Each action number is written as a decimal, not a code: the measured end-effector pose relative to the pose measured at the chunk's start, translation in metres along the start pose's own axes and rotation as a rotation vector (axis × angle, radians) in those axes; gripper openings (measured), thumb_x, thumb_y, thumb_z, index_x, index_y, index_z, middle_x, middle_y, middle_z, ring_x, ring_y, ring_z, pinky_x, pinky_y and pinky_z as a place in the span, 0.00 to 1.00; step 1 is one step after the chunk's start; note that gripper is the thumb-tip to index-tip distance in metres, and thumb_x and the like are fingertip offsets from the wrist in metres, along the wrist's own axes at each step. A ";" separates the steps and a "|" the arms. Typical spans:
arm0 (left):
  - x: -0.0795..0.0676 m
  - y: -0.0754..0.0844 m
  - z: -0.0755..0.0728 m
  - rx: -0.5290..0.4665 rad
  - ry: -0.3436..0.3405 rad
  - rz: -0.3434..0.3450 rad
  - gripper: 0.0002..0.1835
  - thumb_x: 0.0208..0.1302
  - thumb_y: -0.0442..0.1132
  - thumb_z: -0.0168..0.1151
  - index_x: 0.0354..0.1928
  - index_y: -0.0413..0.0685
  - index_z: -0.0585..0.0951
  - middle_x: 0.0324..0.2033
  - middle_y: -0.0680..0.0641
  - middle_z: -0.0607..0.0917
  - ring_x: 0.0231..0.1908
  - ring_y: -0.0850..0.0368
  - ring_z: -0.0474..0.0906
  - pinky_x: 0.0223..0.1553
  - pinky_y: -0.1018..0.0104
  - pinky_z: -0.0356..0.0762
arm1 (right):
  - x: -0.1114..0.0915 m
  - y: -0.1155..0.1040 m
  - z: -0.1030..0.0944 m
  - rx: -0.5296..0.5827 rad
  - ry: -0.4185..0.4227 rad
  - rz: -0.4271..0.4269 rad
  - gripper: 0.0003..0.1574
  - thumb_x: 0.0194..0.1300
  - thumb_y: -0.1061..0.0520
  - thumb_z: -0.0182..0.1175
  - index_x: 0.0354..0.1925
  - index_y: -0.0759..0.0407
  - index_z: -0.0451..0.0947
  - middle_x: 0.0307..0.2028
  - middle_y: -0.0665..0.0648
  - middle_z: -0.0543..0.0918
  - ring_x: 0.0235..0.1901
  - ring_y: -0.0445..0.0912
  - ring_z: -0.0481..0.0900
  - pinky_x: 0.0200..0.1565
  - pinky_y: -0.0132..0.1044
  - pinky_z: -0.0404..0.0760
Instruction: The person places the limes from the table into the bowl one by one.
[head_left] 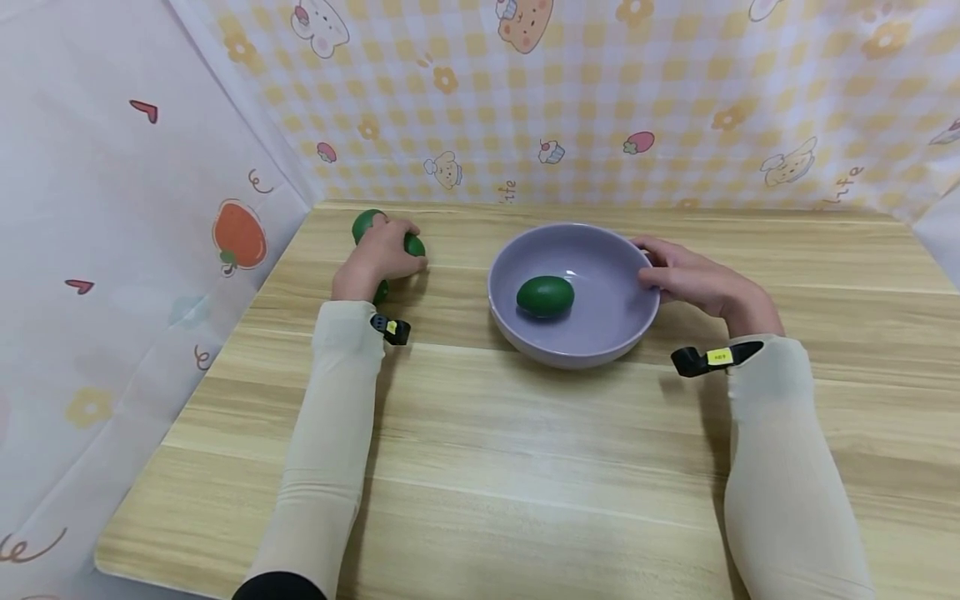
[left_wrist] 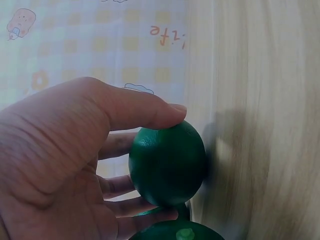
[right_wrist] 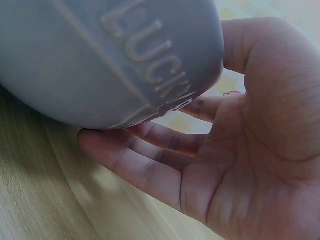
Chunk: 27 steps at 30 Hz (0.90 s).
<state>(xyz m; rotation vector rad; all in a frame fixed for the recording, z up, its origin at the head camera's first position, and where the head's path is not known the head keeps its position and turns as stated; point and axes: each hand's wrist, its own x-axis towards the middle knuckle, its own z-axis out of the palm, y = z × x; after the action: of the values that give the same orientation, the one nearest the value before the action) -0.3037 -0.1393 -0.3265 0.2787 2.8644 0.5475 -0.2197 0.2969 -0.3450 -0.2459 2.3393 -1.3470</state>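
Observation:
At the table's back left, my left hand point(head_left: 378, 257) holds a smooth dark-green oval fruit point(left_wrist: 167, 162) between thumb and fingers. Other green fruits lie close by: one point(head_left: 365, 223) shows behind the hand, another point(head_left: 382, 292) peeks out near the wrist. A light stem spot marks the fruit point(left_wrist: 172, 232) at the bottom of the left wrist view. A lilac bowl point(head_left: 573, 361) stands mid-table with one green fruit point(head_left: 545, 297) inside. My right hand point(head_left: 693, 279) grips its right rim, thumb over the edge and fingers beneath the side. Raised letters mark the bowl's outer wall point(right_wrist: 110, 65).
The wooden table point(head_left: 555, 467) ends at a patterned cloth backdrop point(head_left: 480, 108) behind, and another printed cloth point(head_left: 150, 208) hangs along the left. Small wrist cameras point(head_left: 705, 360) sit on both sleeves.

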 end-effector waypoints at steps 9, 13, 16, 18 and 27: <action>0.000 -0.001 0.000 0.001 0.004 -0.003 0.35 0.70 0.45 0.66 0.75 0.43 0.71 0.72 0.27 0.66 0.68 0.34 0.63 0.67 0.35 0.74 | 0.000 0.001 0.000 0.003 0.000 -0.006 0.35 0.82 0.59 0.45 0.81 0.59 0.53 0.69 0.69 0.68 0.58 0.49 0.76 0.48 0.30 0.85; 0.001 -0.003 0.000 0.001 0.007 -0.013 0.35 0.69 0.46 0.67 0.75 0.43 0.71 0.72 0.27 0.65 0.69 0.33 0.63 0.67 0.34 0.73 | 0.000 0.000 0.000 0.009 -0.003 -0.006 0.36 0.81 0.59 0.45 0.82 0.59 0.53 0.70 0.69 0.68 0.58 0.48 0.76 0.48 0.30 0.85; 0.000 -0.003 -0.001 -0.005 0.011 -0.021 0.36 0.69 0.46 0.67 0.75 0.43 0.71 0.72 0.27 0.65 0.68 0.33 0.63 0.67 0.34 0.73 | 0.000 0.001 0.000 0.007 -0.009 -0.005 0.36 0.82 0.59 0.45 0.82 0.59 0.53 0.72 0.69 0.67 0.59 0.50 0.76 0.48 0.30 0.85; 0.000 -0.003 -0.001 -0.011 0.016 -0.024 0.36 0.68 0.46 0.66 0.75 0.44 0.71 0.71 0.27 0.65 0.68 0.33 0.64 0.66 0.34 0.74 | 0.000 0.001 0.000 0.009 -0.010 -0.003 0.35 0.82 0.59 0.45 0.82 0.59 0.53 0.72 0.69 0.67 0.60 0.51 0.76 0.48 0.30 0.85; 0.000 -0.004 0.001 -0.018 0.028 -0.036 0.35 0.67 0.46 0.65 0.74 0.44 0.72 0.70 0.28 0.65 0.66 0.34 0.65 0.65 0.35 0.76 | 0.000 -0.001 0.001 0.003 -0.007 -0.004 0.35 0.82 0.59 0.45 0.81 0.59 0.53 0.72 0.69 0.67 0.58 0.49 0.76 0.48 0.31 0.85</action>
<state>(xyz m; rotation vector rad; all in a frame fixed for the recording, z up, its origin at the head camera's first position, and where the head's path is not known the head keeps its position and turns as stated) -0.3043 -0.1428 -0.3294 0.2181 2.8837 0.5750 -0.2194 0.2962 -0.3447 -0.2543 2.3323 -1.3491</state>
